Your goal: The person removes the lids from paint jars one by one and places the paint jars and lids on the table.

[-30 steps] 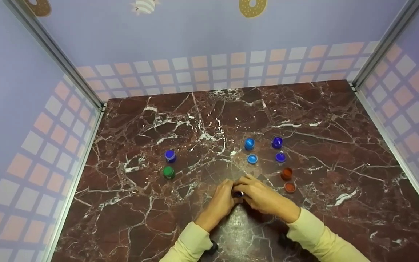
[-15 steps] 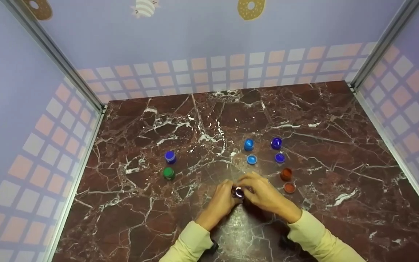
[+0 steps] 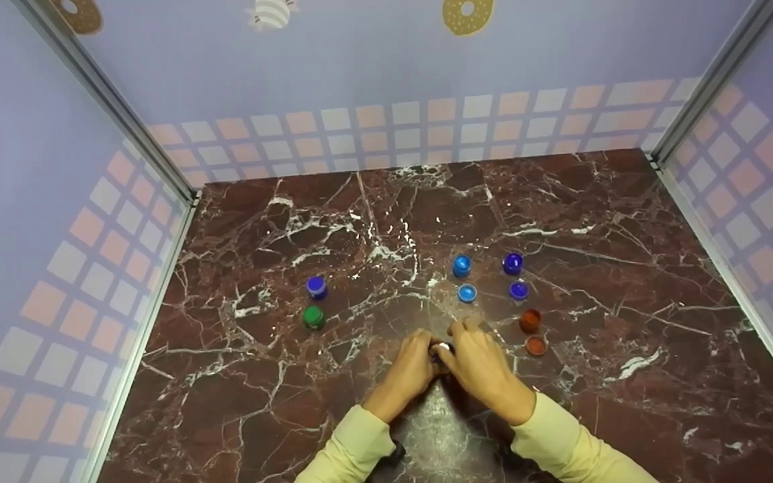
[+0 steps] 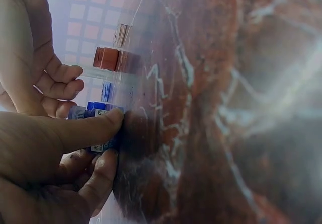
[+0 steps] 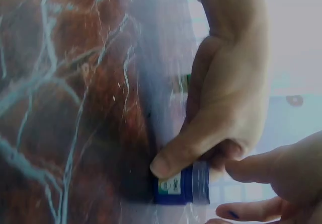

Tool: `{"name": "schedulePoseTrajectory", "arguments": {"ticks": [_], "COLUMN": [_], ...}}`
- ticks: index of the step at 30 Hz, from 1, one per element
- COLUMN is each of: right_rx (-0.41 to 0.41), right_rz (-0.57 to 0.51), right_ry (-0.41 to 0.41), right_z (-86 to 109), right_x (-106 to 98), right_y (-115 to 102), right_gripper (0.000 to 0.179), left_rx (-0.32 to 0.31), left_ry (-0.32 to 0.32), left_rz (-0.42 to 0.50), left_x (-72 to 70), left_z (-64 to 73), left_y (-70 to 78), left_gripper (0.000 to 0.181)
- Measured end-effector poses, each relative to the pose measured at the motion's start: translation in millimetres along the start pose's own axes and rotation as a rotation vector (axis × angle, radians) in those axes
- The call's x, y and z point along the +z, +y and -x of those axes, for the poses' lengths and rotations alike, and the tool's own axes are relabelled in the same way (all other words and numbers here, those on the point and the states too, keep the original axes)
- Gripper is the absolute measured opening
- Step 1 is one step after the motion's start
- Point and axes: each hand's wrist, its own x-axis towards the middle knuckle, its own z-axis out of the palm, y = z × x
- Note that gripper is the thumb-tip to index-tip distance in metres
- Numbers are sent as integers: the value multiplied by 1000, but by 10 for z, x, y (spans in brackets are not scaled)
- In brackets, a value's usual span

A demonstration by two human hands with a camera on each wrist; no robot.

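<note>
My left hand [image 3: 408, 367] pinches a small dark-blue paint jar [image 5: 176, 189] low on its sides, close to the tabletop. The jar stands upright, with a pale label and a ridged translucent lid [image 5: 200, 182] on top. My right hand [image 3: 484, 365] is at the lid from the other side. In the right wrist view its thumb [image 5: 246, 169] and fingers are spread around the lid, with a small gap at the thumb tip. The left wrist view shows the right fingers [image 4: 59, 83] loosely bent above the jar. From the head view, the hands mostly hide the jar.
Open paint jars in light blue [image 3: 461, 265], deep blue [image 3: 512, 263] and orange-brown [image 3: 530, 320] stand ahead and right, each lid lying near its jar. A blue-topped jar [image 3: 317, 287] and a green-topped jar [image 3: 314, 317] stand to the left. Patterned walls [image 3: 386, 74] bound the marble-look table [image 3: 225, 402].
My right hand has turned about the lid, its wrist swinging inward and its fingers loosening and spreading. My left hand has kept its grip on the jar in the same spot.
</note>
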Motion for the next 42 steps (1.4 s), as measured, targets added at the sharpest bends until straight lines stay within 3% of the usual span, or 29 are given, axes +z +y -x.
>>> {"name": "schedulePoseTrajectory", "arguments": {"ticks": [10, 16, 28, 33, 38, 42], "right_rx": [-101, -174, -500, -571, -642, -632], "right_rz": [122, 26, -96, -122, -151, -180], "right_ry": [-8, -80, -243, -297, -271, -288], "right_z": [41, 10, -112, -146, -164, -173], "right_x": [96, 55, -54, -91, -81, -90], "right_y": [-80, -3, 307, 363, 397, 434], "right_gripper": [31, 24, 27, 28, 27, 33], "left_rx": [0, 8, -3, -39, -61, -74], "left_ry": [0, 4, -42, -72, -69, -80], "left_rz": [7, -3, -11, -5, -6, -7], "left_x": [1, -3, -22, -33, -31, -31], "left_z": [-1, 1, -6, -8, -16, -21], "left_y": [-20, -29, -38, -19, -12, -18], "left_gripper": [25, 25, 34, 37, 36, 35]}}
